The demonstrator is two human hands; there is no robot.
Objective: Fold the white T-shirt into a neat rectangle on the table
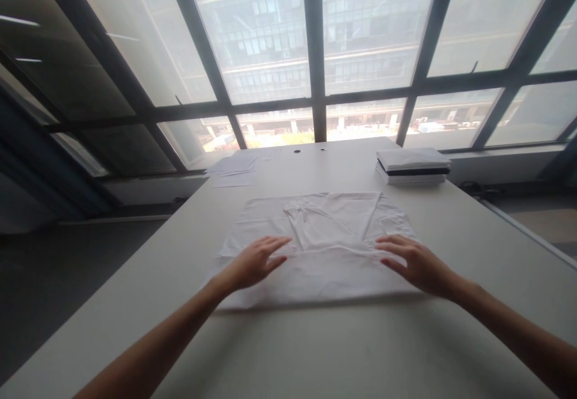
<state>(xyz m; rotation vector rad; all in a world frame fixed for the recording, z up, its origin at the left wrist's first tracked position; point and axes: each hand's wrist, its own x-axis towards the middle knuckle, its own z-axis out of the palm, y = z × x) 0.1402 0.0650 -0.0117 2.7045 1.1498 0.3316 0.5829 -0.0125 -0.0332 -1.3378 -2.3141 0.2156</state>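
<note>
A white cloth garment [324, 276], perhaps a shirt, lies on the white table with its near part folded over and creases running across its middle. Over its left half is my left hand [256, 261], fingers stretched out and thumb apart, holding nothing. My right hand [412, 261] is at the garment's right side, also with fingers extended and thumb apart. Whether the fingertips touch the cloth or hover just above it, I cannot tell.
The white table [288, 351] reaches to the large windows. At its back right stands a stack of folded white cloth [412, 161] with a black layer in it. Several white sheets [234, 167] lie at the back left. Two small dark spots mark the far edge.
</note>
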